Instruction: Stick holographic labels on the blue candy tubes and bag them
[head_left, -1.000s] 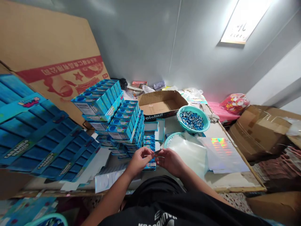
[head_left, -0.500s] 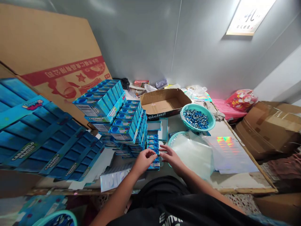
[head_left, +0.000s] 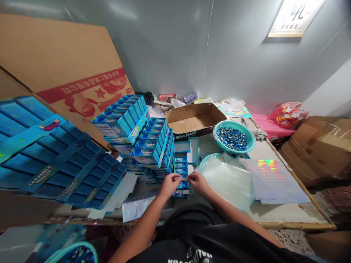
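My left hand [head_left: 170, 184] is over the left edge of a short row of small blue candy boxes [head_left: 180, 165], its thumb and forefinger pinched together. My right hand [head_left: 199, 183] comes in from the other side, fingertips also pinched and almost meeting the left ones above the row. Whatever lies between the fingertips is too small and partly hidden to make out. Round blue openings show on top of the boxes. Close by on the left, more blue boxes [head_left: 148, 144] are stacked in tiers of trays.
Behind the row lie blue tray pieces [head_left: 193, 151] and an open cardboard box [head_left: 196, 122]. To the right stand a turquoise basin [head_left: 252, 146] of small shiny blue pieces and a sheet-covered basin [head_left: 204, 162]. Shiny sheets [head_left: 276, 182] lie farther right. Large cartons [head_left: 63, 51] rise on the left.
My right hand's fingers, spread before, have closed into a pinch by the left fingertips. My left hand stays pinched over the row. The whole view has shifted slightly.
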A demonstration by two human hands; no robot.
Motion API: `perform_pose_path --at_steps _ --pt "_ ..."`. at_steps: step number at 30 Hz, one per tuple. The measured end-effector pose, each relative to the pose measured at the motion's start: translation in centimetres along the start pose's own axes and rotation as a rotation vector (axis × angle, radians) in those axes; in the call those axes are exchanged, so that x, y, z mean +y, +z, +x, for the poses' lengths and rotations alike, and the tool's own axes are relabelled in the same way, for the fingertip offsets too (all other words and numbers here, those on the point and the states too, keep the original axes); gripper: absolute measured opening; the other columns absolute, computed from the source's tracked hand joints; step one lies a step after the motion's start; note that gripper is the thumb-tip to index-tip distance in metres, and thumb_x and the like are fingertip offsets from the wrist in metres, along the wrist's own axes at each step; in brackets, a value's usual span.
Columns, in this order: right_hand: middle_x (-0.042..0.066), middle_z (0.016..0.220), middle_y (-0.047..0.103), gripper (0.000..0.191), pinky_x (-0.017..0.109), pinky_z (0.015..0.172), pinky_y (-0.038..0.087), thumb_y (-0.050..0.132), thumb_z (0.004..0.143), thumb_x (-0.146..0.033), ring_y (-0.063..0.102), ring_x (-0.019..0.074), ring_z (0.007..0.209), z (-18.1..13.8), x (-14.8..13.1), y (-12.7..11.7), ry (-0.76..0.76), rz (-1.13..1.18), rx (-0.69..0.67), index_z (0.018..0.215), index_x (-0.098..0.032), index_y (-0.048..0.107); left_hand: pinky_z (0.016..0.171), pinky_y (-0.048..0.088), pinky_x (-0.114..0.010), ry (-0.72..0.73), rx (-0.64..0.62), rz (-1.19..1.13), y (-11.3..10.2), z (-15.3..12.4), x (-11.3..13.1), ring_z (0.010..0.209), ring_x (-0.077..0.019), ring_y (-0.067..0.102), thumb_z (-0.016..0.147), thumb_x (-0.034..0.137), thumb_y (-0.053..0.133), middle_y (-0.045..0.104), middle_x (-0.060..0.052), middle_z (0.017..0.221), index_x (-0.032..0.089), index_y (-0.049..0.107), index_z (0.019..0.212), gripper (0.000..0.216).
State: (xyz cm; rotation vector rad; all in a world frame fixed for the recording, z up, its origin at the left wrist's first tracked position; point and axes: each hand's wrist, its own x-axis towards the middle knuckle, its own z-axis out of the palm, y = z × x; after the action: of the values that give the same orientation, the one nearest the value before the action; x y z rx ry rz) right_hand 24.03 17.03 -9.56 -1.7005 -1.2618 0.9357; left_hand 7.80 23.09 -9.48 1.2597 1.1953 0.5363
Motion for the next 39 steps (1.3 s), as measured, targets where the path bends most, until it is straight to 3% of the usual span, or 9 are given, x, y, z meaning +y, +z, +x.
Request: perform_pose_path --at_steps 5,11,15,22,28,34,39 --pt "0.005 0.067 0.067 0.018 0.032 0.067 0.043 0.060 0.073 -0.027 0.060 0.0209 0.067 -0.1 0.5 0.3 -0.014 0.040 0.068 0.072 -0.018 0.075 0.044 0.036 -0.024 0.002 -0.002 0.127 -0.3 -0.6 0.6 0.050 -0.0139 0.051 0.059 0.060 0.072 0.060 -0.001 0.056 0.016 0.065 0.063 0.045" --pt "-0.004 0.058 0.052 0.027 0.030 0.059 0.041 0.062 0.072 -0.030 0.053 0.0172 0.058 -0.7 1.7 0.3 0.013 0.168 0.132 0.096 -0.019 0.067 0.041 0.038 -0.024 -0.031 -0.038 0.249 0.2 -0.6 0.8 0.044 -0.0126 0.050 0.072 0.054 0.068 0.058 0.002 0.057 0.015 0.063 0.074 0.039" --pt "-0.006 0.061 0.050 0.020 0.028 0.060 0.041 0.064 0.071 -0.027 0.053 0.0156 0.060 -0.9 2.7 0.7 0.069 0.188 0.150 0.090 -0.021 0.058 0.048 0.037 -0.022 -0.013 -0.001 0.398 0.2 0.0 0.3 0.049 -0.0129 0.053 0.078 0.040 0.067 0.060 0.003 0.062 0.017 0.063 0.090 0.026" --pt "-0.007 0.058 0.050 0.010 0.027 0.059 0.037 0.058 0.074 -0.019 0.051 0.0142 0.057 -1.1 3.2 1.5 0.161 0.104 0.130 0.081 -0.022 0.052 0.054 0.031 -0.023 0.034 -0.030 0.639 -0.2 0.5 0.3 0.057 -0.0160 0.059 0.077 0.031 0.068 0.065 0.001 0.066 0.022 0.067 0.091 0.017" --pt "-0.008 0.062 0.046 0.016 0.025 0.058 0.035 0.059 0.069 -0.015 0.048 0.0128 0.059 -0.9 4.0 1.4 0.227 0.018 0.122 0.076 -0.023 0.046 0.053 0.029 -0.024 -0.008 -0.001 0.684 0.2 0.4 -0.5 0.053 -0.0152 0.059 0.080 0.037 0.066 0.068 0.002 0.069 0.024 0.063 0.088 0.016" --pt "-0.008 0.062 0.048 0.017 0.024 0.055 0.036 0.060 0.072 -0.017 0.049 0.0126 0.058 -0.7 4.4 1.9 0.294 0.005 0.059 0.078 -0.023 0.046 0.057 0.029 -0.025 0.051 0.107 0.700 -0.5 0.7 -1.3 0.064 -0.0209 0.062 0.071 0.045 0.077 0.059 0.001 0.061 0.023 0.055 0.081 0.033" --pt "-0.003 0.066 0.057 0.013 0.025 0.053 0.038 0.062 0.075 -0.016 0.053 0.0122 0.054 -0.8 4.0 2.5 0.350 -0.006 -0.009 0.082 -0.022 0.052 0.058 0.042 -0.023 0.085 0.077 0.580 -1.9 0.4 -3.3 0.059 -0.0168 0.065 0.086 0.037 0.059 0.063 0.002 0.064 0.019 0.055 0.100 0.023"
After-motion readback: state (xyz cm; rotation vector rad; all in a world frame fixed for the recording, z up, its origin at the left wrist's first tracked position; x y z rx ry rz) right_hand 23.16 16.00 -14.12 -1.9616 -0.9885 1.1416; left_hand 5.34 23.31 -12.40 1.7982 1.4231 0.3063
